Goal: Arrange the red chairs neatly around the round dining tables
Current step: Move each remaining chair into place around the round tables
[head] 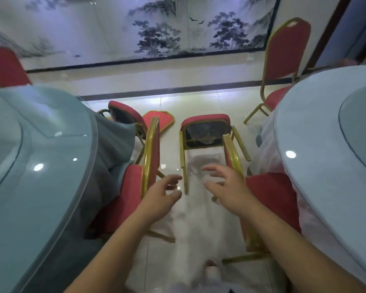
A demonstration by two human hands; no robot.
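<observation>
Between the tables: both hands reach out.
Fingers: left hand [163, 195] and right hand [226, 185] spread wide, holding nothing.
Tipped chair [205, 132]: on the floor just ahead, legs toward them.
Advice: probably grip two gold legs [183, 157], lift evenly.

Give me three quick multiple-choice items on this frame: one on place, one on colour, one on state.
1. Where does the tipped-over chair lie?
A. on the floor between the two tables
B. on the left table
C. against the mural

2. What colour are the chair frames?
A. silver
B. gold
C. black

3. What are the hands doing?
A. both gripping a chair back
B. both open, holding nothing
C. one resting on a table

Answers:
1 A: its dark underside faces the camera, in the aisle between left table and right table.
2 B: gold tubing edges the red pads.
3 B: left hand and right hand reach forward, fingers spread.
</observation>
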